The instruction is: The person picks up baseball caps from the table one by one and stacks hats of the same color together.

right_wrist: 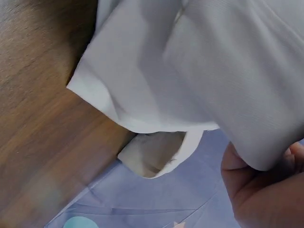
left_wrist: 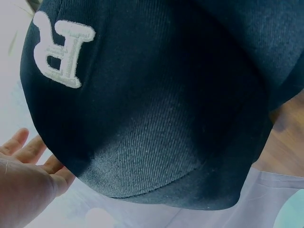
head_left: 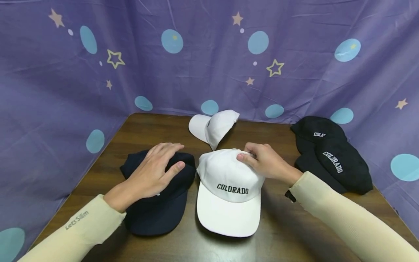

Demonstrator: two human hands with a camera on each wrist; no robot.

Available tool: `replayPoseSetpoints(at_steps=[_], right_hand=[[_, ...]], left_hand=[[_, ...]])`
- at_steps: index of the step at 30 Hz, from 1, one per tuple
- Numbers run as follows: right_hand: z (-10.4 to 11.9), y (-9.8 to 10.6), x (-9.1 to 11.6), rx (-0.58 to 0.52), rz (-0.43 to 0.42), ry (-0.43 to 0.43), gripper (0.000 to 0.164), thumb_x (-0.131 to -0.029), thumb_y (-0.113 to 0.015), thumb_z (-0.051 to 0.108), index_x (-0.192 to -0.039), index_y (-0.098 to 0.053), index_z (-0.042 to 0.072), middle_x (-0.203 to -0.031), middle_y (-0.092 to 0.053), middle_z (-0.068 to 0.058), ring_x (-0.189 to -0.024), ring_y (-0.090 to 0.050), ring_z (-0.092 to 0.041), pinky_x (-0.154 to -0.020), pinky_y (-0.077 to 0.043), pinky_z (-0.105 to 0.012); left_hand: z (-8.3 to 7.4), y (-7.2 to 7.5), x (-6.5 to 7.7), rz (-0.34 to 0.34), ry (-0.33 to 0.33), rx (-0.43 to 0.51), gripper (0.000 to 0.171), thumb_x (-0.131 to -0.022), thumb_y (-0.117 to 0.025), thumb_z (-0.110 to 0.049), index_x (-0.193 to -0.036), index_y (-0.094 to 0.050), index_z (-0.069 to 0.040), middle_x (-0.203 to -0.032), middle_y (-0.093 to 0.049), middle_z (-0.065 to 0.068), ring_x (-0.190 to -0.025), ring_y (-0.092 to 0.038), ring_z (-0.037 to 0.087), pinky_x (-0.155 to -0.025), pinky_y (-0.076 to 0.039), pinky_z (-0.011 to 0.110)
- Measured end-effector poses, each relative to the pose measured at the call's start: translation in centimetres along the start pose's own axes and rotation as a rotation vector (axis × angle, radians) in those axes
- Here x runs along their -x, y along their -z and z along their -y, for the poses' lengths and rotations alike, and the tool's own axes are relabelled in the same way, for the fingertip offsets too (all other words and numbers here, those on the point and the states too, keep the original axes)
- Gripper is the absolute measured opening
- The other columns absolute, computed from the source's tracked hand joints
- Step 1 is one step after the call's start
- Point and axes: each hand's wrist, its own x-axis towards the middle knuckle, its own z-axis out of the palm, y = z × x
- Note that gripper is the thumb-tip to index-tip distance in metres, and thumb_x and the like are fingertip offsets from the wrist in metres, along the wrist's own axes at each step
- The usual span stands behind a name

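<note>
A white baseball cap (head_left: 226, 174) lettered COLORADO stands on the table with its brim toward me. My right hand (head_left: 266, 163) pinches its crown near the top; in the right wrist view, thumb and fingers (right_wrist: 263, 194) grip a fold of the white fabric (right_wrist: 228, 76). To its left sits a navy baseball cap (head_left: 160, 214), brim also toward me. Over that crown lies my left hand (head_left: 154, 173), fingers extended and thumb apart. The left wrist view shows a pale letter R (left_wrist: 69, 52) on the navy cap and the left fingers (left_wrist: 31, 149) beside its crown.
Another white cap (head_left: 219, 125) lies tilted at the back of the wooden table (head_left: 154, 127). At the right edge two black COLORADO caps (head_left: 343, 163) overlap. A purple patterned curtain (head_left: 209, 72) surrounds the table's back and sides.
</note>
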Motion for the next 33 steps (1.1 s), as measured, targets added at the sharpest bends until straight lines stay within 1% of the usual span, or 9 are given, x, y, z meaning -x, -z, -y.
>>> replayPoseSetpoints(at_steps=[3, 7, 13, 17, 21, 24, 26, 29, 33], right_hand=[[-0.1, -0.2, 0.1, -0.006, -0.021, 0.008, 0.032, -0.090, -0.061, 0.048, -0.077, -0.051, 0.021, -0.058, -0.039, 0.002, -0.054, -0.045, -0.011, -0.047, -0.039, -0.029], [-1.0, -1.4, 0.4, -0.015, -0.151, 0.044, 0.029, -0.086, -0.066, 0.048, -0.083, -0.053, 0.022, -0.062, -0.044, 0.004, -0.056, -0.046, -0.010, -0.049, -0.040, -0.028], [0.0, -1.7, 1.2, 0.089, -0.421, 0.287, 0.022, -0.081, -0.076, 0.026, -0.089, -0.060, 0.013, -0.078, -0.053, 0.003, -0.069, -0.047, -0.012, -0.058, -0.042, -0.029], [1.8, -2.1, 1.7, 0.190, -0.491, 0.388, 0.007, -0.087, -0.068, 0.020, -0.088, -0.065, 0.014, -0.081, -0.057, 0.004, -0.072, -0.050, -0.011, -0.062, -0.045, -0.031], [3.2, -2.9, 2.7, 0.326, -0.466, 0.326, 0.038, -0.088, -0.060, 0.052, -0.099, -0.064, 0.015, -0.091, -0.057, -0.001, -0.076, -0.049, -0.019, -0.064, -0.043, -0.036], [3.9, -3.7, 3.3, 0.442, -0.386, 0.252, 0.075, -0.074, -0.055, 0.078, -0.119, -0.058, 0.018, -0.104, -0.053, -0.007, -0.083, -0.046, -0.026, -0.061, -0.038, -0.041], [4.1, -4.3, 3.6, 0.495, -0.328, 0.216, 0.094, -0.065, -0.054, 0.087, -0.132, -0.051, 0.022, -0.111, -0.049, -0.010, -0.087, -0.044, -0.029, -0.060, -0.036, -0.042], [4.1, -5.0, 3.9, 0.526, -0.280, 0.184, 0.105, -0.058, -0.058, 0.088, -0.140, -0.044, 0.024, -0.117, -0.044, -0.013, -0.094, -0.043, -0.033, -0.061, -0.037, -0.044], [3.9, -5.6, 4.0, 0.527, -0.266, 0.176, 0.106, -0.057, -0.061, 0.087, -0.141, -0.044, 0.025, -0.119, -0.043, -0.014, -0.096, -0.043, -0.035, -0.062, -0.037, -0.046]], left_hand=[[0.0, -0.1, 0.0, 0.002, 0.006, 0.003, 0.050, -0.100, -0.043, -0.046, -0.141, -0.041, -0.018, -0.139, -0.045, 0.001, -0.131, -0.032, 0.020, -0.110, -0.020, 0.049], [-0.1, -0.3, 0.1, 0.008, 0.008, 0.009, 0.050, -0.100, -0.044, -0.046, -0.141, -0.041, -0.018, -0.139, -0.046, 0.001, -0.131, -0.032, 0.020, -0.110, -0.019, 0.049], [-0.2, -0.5, 0.0, 0.015, 0.005, 0.004, 0.050, -0.100, -0.043, -0.047, -0.141, -0.041, -0.018, -0.139, -0.045, 0.001, -0.132, -0.032, 0.022, -0.111, -0.018, 0.049], [-0.2, -0.4, -0.1, 0.010, 0.004, 0.002, 0.050, -0.100, -0.042, -0.047, -0.141, -0.041, -0.018, -0.139, -0.045, 0.001, -0.132, -0.032, 0.023, -0.111, -0.018, 0.049], [-0.2, -0.5, -0.2, 0.005, -0.005, 0.001, 0.050, -0.100, -0.042, -0.047, -0.141, -0.041, -0.018, -0.139, -0.046, 0.001, -0.131, -0.032, 0.022, -0.111, -0.018, 0.049], [-0.2, -0.5, -0.2, -0.005, -0.013, 0.003, 0.049, -0.100, -0.043, -0.046, -0.140, -0.042, -0.017, -0.138, -0.047, 0.001, -0.131, -0.033, 0.022, -0.111, -0.018, 0.049], [-0.2, -0.5, -0.3, -0.009, -0.016, 0.005, 0.049, -0.100, -0.044, -0.046, -0.140, -0.042, -0.017, -0.138, -0.047, 0.001, -0.131, -0.033, 0.021, -0.111, -0.019, 0.049], [-0.2, -0.5, -0.3, -0.010, -0.017, 0.007, 0.049, -0.100, -0.044, -0.046, -0.140, -0.043, -0.017, -0.137, -0.047, 0.001, -0.131, -0.033, 0.022, -0.111, -0.019, 0.049], [-0.2, -0.5, -0.4, -0.009, -0.016, 0.007, 0.049, -0.100, -0.043, -0.046, -0.139, -0.043, -0.017, -0.137, -0.047, 0.002, -0.131, -0.033, 0.023, -0.111, -0.018, 0.050]])
